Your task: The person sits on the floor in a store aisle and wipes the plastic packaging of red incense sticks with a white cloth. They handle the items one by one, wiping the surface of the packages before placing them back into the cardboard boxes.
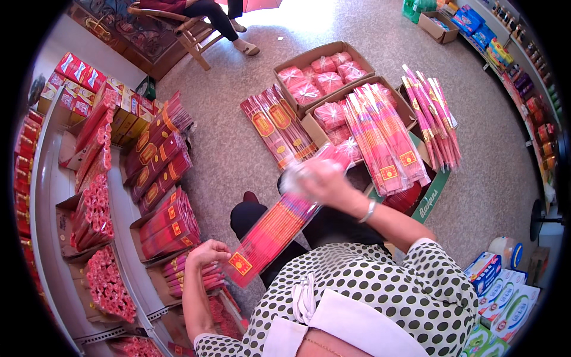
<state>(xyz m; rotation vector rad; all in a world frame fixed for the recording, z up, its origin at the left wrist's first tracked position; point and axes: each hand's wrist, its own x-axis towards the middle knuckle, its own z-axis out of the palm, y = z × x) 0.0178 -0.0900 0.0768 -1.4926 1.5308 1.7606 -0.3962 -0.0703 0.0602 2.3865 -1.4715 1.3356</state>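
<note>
A clear-wrapped pack of pink and orange incense sticks (270, 233) lies slanting across my lap, a red and gold label at its near end. My right hand (328, 185), with a bangle on the wrist, is closed over the pack's far part. In it is a whitish crumpled cloth (295, 180), smeared by motion. Close to the pack's lower left edge is my left hand (208, 253), fingers loosely bent and apart, holding nothing. Whether its fingertips touch the wrapper I cannot tell. Similar incense packs (380, 137) are piled on a carton just beyond my right hand.
Open cartons (284, 70) hold pink wrapped bundles. Dark red packs (276, 128) lie left of them, more pink packs (431, 119) right. Shelves (128, 238) of incense line the left; goods shelves (511, 89) curve along the right. A seated person's legs (223, 24) show at the back.
</note>
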